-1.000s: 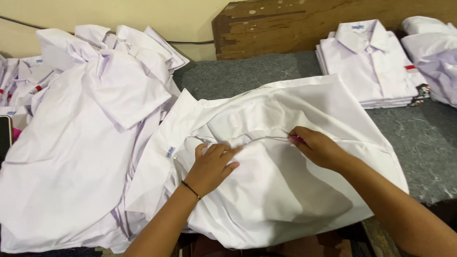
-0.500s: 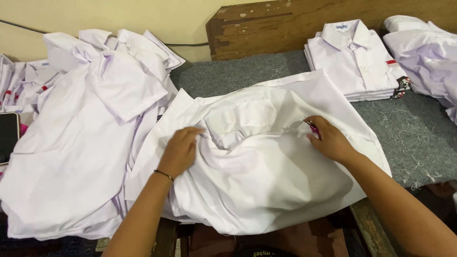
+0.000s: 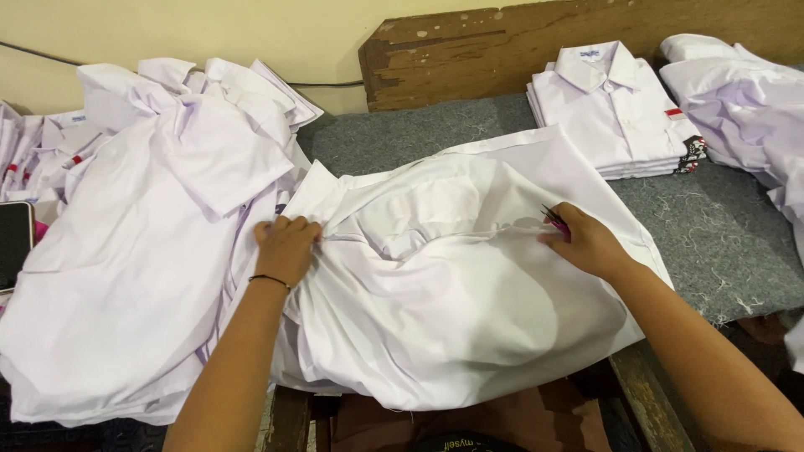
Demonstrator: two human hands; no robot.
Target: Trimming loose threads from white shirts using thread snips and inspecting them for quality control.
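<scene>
The white shirt [image 3: 452, 293] lies spread across the grey surface [image 3: 712, 243], mid-way through being smoothed along a seam. The left hand [image 3: 287, 249] is closed, pinching fabric at nine o'clock; the right hand [image 3: 586, 243] grips small pink thread snips [image 3: 554, 219] at three o'clock (blades barely visible). Trimming next would need the seam held taut.

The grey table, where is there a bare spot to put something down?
The grey table is bare between the spread shirt and the folded stack, and behind the shirt toward the wooden board. The left is crowded with the shirt pile.
</scene>
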